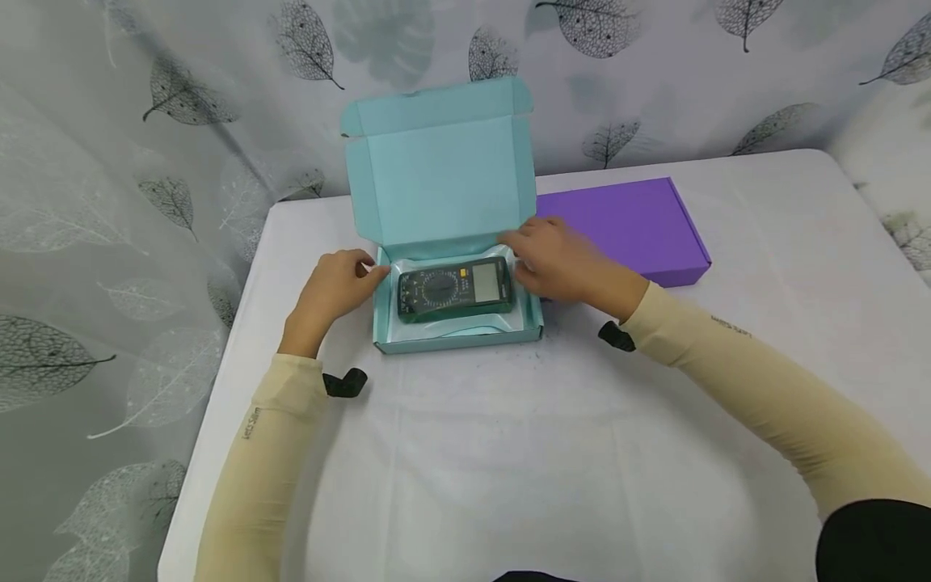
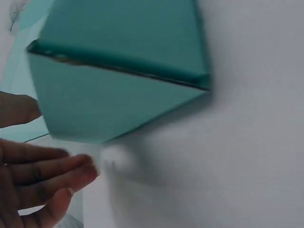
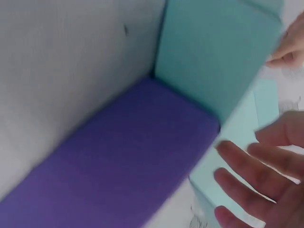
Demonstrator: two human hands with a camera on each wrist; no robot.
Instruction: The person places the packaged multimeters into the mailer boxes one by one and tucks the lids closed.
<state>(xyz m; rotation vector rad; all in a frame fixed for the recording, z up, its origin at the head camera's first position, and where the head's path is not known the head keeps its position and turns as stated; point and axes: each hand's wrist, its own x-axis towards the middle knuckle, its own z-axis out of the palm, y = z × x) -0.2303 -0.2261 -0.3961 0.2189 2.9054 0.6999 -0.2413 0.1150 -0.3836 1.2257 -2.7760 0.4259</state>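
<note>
A teal cardboard box point(image 1: 458, 346) lies with its lid point(image 1: 444, 178) raised at the back. Inside it, a dark multimeter point(image 1: 454, 289) rests on clear plastic wrapping point(image 1: 422, 330), its screen to the right. My left hand point(image 1: 333, 289) is at the box's left wall, thumb tip right at the rim. In the left wrist view the fingers point(image 2: 57, 173) of that hand stay loose outside the box. My right hand point(image 1: 556, 257) hovers at the box's right back corner. In the right wrist view its fingers point(image 3: 251, 178) are spread, holding nothing.
A closed purple box point(image 1: 625, 226) lies right of the teal box, against its side in the right wrist view. Both stand on a white-covered table point(image 1: 494, 453). A leaf-patterned curtain point(image 1: 553, 89) hangs behind the table and along the left.
</note>
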